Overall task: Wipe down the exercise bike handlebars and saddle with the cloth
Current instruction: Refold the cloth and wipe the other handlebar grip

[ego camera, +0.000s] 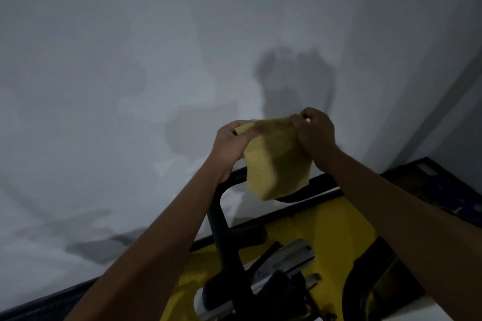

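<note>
We hold the yellow cloth up in front of us, stretched between both hands above the bike. Our left hand pinches its upper left corner, fingers curled round the edge; our right hand grips the upper right corner the same way, a little higher and farther out. The cloth hangs down from that top edge as a loose sheet, blurred, its lower hem dangling free.

What the coming move turns on is what lies straight below — the black handlebar loops under the cloth, its top bend running left to right just beneath the hem, then dropping down a dark stem toward us. The hem overlaps the bar in this view, but we cannot tell whether it touches. The left hand sits nearest the bar's left bend, almost over it; the right hand is over its right side, where the bar passes behind the forearm.

By our judgement no wiping contact has begun: the cloth is spread, not yet pressed on anything. Bringing it down onto the bar would be the natural start. The saddle is not in view. Yellow and black bike frame fills the lower picture beneath the arms.
</note>
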Demonstrator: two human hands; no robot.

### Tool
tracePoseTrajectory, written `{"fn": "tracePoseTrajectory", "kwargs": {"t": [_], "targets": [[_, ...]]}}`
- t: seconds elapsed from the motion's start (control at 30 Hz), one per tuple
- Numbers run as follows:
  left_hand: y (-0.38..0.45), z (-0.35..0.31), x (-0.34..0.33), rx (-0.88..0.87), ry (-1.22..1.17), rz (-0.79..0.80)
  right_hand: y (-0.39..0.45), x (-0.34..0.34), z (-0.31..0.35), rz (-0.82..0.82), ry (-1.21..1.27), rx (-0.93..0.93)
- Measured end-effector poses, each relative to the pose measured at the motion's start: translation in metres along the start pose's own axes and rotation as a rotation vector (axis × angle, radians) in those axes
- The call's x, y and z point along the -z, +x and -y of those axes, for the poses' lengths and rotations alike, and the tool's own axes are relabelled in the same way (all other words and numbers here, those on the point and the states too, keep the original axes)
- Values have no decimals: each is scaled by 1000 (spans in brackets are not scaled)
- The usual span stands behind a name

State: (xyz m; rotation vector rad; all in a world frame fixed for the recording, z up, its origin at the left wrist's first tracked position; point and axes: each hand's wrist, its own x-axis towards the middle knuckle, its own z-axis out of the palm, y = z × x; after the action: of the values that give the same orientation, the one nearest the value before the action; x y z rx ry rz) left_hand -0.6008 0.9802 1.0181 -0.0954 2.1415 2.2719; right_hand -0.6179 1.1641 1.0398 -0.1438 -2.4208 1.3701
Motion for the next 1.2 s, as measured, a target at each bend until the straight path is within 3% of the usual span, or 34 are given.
{"fn": "tracePoseTrajectory", "kwargs": {"t": [0.1,0.17,0.23,0.33,0.43,0.5,0.6,0.67,0.8,0.87,0.93,1.07,1.2], "targets": [[11,24,-2,151,130,-38,1,-7,-11,105,-207,-32],[15,51,-2,259,322,-21,-8,-19,-25,275,-369,-65],[14,76,-1,243,588,-5,-23,-39,-41,457,-609,-3],[9,92,0,72,758,-91,-47,-61,-45,591,-867,112],[12,92,8,-87,934,-177,-63,-71,-45,534,-891,186],[20,98,14,-143,1080,-134,-71,-84,-49,467,-859,203],[27,107,16,-19,1069,43,-69,-105,-60,387,-928,140],[29,107,13,71,940,97,-61,-110,-64,422,-924,59],[43,104,18,191,937,147,-49,-120,-73,415,-914,36],[45,109,20,69,1145,172,-49,-124,-77,374,-881,3],[36,120,19,-172,1357,132,-50,-121,-77,402,-928,55],[31,126,10,-296,1326,56,-54,-94,-64,532,-1022,243],[34,128,-21,-383,1358,150,-58,-58,-57,598,-1156,330]]}}
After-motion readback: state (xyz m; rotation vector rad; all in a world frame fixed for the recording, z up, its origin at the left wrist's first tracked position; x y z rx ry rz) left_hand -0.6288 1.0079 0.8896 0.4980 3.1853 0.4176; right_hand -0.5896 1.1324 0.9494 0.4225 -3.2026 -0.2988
